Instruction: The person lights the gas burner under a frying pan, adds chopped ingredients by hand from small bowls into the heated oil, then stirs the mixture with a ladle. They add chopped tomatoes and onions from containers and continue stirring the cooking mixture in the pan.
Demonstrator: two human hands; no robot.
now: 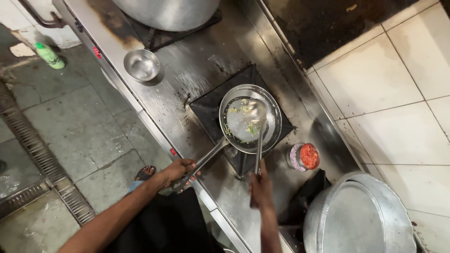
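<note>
A steel frying pan (274, 110) sits on a black burner grate (208, 110) of the stove, with oil and chopped green and white bits inside. My left hand (179, 172) grips the end of the pan's long handle (211, 157) at the stove's front edge. My right hand (260, 187) holds a long steel ladle (257, 112), whose bowl rests in the pan among the chopped bits.
A small steel bowl (141, 64) stands on the steel stove top (187, 70). A little cup of red chopped stuff (304, 156) sits right of the pan. Large lidded pots are at the top (168, 11) and bottom right (358, 218). White tiled wall (389, 93) right; floor drain (42, 159) left.
</note>
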